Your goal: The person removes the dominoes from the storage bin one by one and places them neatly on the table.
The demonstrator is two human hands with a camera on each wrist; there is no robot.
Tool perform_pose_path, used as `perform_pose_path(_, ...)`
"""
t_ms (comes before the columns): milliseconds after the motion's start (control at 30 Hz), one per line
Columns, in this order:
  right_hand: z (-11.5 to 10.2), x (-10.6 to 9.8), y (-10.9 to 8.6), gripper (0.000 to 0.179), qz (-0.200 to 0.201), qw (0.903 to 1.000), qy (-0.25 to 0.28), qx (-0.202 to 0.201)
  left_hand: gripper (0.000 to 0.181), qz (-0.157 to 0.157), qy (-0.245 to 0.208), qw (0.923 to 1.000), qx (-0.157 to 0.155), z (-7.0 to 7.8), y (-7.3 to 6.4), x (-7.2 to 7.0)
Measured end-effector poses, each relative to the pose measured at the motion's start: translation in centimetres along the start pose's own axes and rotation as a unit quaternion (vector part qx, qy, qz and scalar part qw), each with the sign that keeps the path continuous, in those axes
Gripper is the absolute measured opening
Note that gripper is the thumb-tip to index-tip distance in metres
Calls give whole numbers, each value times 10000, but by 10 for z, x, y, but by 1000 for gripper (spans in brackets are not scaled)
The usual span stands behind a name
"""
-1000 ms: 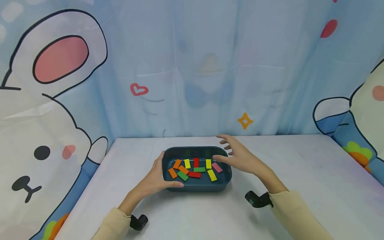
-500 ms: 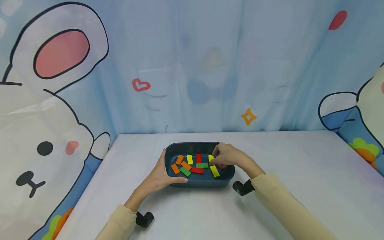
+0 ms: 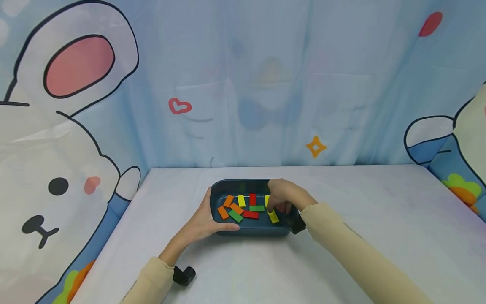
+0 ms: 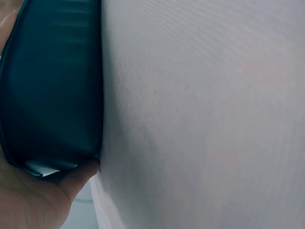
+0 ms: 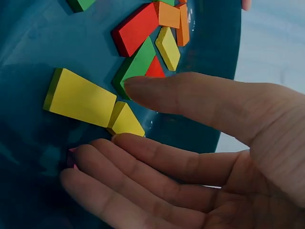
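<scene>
A dark teal rectangular basin (image 3: pixel 250 232) holds several small coloured blocks. My left hand (image 3: pixel 193 223) grips its left end, thumb along the front wall and fingers at the side; the left wrist view shows this hand (image 4: pixel 35 202) against the basin wall (image 4: pixel 52 90). My right hand (image 3: pixel 286 193) reaches down inside at the right end. In the right wrist view, its thumb lies over a green block (image 5: pixel 133 69), apart from the other fingers. The index fingertip is right at a yellow block (image 5: pixel 125 119), beside another yellow block (image 5: pixel 78 98). A pink block (image 5: pixel 71 157) is mostly hidden behind the fingers.
Red (image 3: pixel 250 215), orange (image 3: pixel 223 213) and green (image 3: pixel 236 216) blocks lie on the basin floor's left and middle. The basin stands on a white-covered table (image 3: pixel 243 270). Behind it hangs a light blue cartoon curtain (image 3: pixel 212 55). Each wrist wears a small black camera (image 3: pixel 184 276).
My right hand has moved from above the basin's right rim down among the blocks, over the pink one. The left hand keeps its hold, and the head view has shifted slightly.
</scene>
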State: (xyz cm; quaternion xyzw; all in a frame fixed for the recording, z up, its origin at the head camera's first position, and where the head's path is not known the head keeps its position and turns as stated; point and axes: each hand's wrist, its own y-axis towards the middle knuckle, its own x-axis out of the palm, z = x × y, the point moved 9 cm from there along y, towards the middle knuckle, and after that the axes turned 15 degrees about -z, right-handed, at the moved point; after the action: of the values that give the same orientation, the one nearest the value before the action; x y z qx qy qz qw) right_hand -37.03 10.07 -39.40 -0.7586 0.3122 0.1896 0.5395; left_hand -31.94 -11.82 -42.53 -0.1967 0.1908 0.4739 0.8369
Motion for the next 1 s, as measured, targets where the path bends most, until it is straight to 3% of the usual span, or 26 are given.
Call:
perform_pose_path(233,1,7,10,48,-496,9978,9,448,142,9,-45,10000,-18,-1,0,1)
perform_pose_path(467,-5,5,17,55,-650,9948,-192,764,141,4,-76,10000,-28,-2,0,0)
perform_pose_path(633,-6,4,21,48,-849,9907,-391,988,141,-13,-78,10000,-12,-1,0,1)
perform_pose_path(867,-5,6,25,50,-960,9902,-432,920,142,13,-32,10000,-35,-3,0,1)
perform_pose_path(1000,-8,3,25,44,-678,9946,-261,737,142,-4,-54,10000,-71,-2,0,1)
